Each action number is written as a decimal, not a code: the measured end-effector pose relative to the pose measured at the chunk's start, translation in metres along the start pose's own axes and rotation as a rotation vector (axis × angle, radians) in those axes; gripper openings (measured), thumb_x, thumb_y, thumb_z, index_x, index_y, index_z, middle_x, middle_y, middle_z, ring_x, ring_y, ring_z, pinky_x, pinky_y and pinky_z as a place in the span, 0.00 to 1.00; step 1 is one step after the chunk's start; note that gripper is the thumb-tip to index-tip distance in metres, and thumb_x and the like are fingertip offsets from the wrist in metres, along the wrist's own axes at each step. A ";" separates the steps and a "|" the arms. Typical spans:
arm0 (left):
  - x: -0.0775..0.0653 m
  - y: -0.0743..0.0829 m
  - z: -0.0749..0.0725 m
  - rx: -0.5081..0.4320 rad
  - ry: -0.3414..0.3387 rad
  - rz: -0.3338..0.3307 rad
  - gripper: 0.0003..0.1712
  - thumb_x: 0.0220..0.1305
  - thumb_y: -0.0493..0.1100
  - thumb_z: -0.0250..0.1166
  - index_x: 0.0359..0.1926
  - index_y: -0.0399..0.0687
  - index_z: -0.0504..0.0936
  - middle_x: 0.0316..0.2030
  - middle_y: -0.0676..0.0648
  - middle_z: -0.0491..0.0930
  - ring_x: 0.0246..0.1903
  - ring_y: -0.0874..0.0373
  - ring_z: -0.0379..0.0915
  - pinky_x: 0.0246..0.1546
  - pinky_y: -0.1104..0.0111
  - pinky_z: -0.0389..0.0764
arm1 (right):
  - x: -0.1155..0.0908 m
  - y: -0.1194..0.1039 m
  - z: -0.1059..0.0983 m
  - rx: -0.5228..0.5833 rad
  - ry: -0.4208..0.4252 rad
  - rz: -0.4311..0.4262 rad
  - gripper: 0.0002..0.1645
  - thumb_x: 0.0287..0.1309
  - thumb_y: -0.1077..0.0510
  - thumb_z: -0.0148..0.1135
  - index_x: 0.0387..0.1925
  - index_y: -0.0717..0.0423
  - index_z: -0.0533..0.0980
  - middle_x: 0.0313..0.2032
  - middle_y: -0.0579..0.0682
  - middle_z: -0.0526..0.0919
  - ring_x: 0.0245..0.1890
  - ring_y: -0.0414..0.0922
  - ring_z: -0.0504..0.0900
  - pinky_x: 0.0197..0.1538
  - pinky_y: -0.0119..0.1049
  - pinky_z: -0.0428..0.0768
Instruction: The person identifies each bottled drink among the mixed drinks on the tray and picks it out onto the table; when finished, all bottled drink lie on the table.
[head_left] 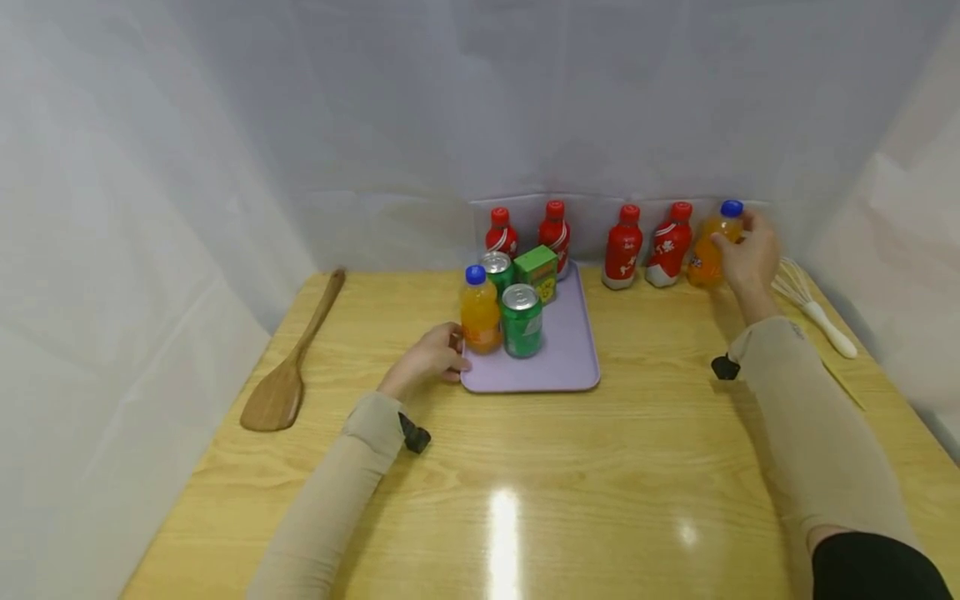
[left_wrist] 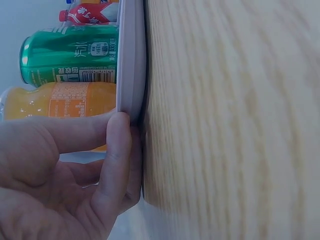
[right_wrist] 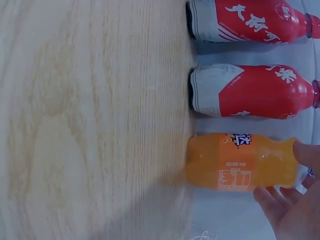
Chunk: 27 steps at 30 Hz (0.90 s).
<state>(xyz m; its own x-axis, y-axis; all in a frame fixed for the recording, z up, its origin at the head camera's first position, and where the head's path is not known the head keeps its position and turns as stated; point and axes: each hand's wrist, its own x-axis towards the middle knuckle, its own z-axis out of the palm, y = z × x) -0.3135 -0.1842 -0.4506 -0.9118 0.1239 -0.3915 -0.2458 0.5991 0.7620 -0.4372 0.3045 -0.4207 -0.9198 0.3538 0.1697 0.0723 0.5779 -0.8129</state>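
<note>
My left hand is at the near left side of a lilac tray, and in the left wrist view its fingertips pinch the tray rim. Right beside those fingers stands an orange soda bottle with a blue cap. Two green soda cans and a green carton share the tray. My right hand holds a second orange soda bottle around its upper part, at the back right of the table. That bottle stands upright beside a red soda bottle.
Another red bottle stands nearby along the back curtain. Two more red bottles show behind the cans and carton. A wooden spatula lies at the left, and a whisk lies near the right edge beside my forearm.
</note>
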 end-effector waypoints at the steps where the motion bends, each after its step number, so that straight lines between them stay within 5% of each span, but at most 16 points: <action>1: 0.000 0.000 0.000 -0.001 0.000 0.006 0.36 0.68 0.30 0.68 0.73 0.34 0.64 0.52 0.39 0.71 0.39 0.55 0.75 0.33 0.73 0.87 | 0.000 0.000 -0.001 -0.005 -0.003 -0.004 0.39 0.77 0.48 0.58 0.80 0.55 0.60 0.78 0.62 0.65 0.71 0.64 0.72 0.75 0.59 0.74; 8: -0.001 0.001 0.001 -0.015 0.000 0.020 0.37 0.67 0.29 0.67 0.73 0.32 0.64 0.52 0.39 0.71 0.38 0.55 0.75 0.31 0.75 0.86 | -0.005 0.001 -0.001 -0.012 0.030 -0.066 0.38 0.77 0.51 0.57 0.80 0.58 0.60 0.77 0.65 0.65 0.75 0.65 0.67 0.80 0.59 0.67; 16: 0.003 0.001 -0.001 0.007 -0.001 0.004 0.37 0.68 0.29 0.67 0.74 0.33 0.63 0.54 0.38 0.71 0.39 0.54 0.76 0.32 0.74 0.87 | -0.028 -0.024 0.011 0.053 0.185 -0.208 0.35 0.74 0.47 0.58 0.75 0.58 0.67 0.72 0.62 0.66 0.75 0.57 0.64 0.82 0.50 0.61; 27: 0.003 0.000 0.000 -0.018 -0.004 -0.001 0.38 0.67 0.28 0.67 0.74 0.32 0.63 0.53 0.38 0.71 0.38 0.55 0.76 0.30 0.75 0.86 | -0.059 -0.066 0.037 0.113 0.050 -0.451 0.35 0.72 0.50 0.63 0.72 0.63 0.69 0.71 0.64 0.72 0.74 0.61 0.67 0.80 0.56 0.65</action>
<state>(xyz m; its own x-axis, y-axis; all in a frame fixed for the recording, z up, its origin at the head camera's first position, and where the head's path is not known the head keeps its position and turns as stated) -0.3160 -0.1836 -0.4518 -0.9103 0.1267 -0.3941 -0.2524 0.5849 0.7709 -0.4019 0.2188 -0.3979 -0.8296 0.1223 0.5448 -0.3758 0.5993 -0.7068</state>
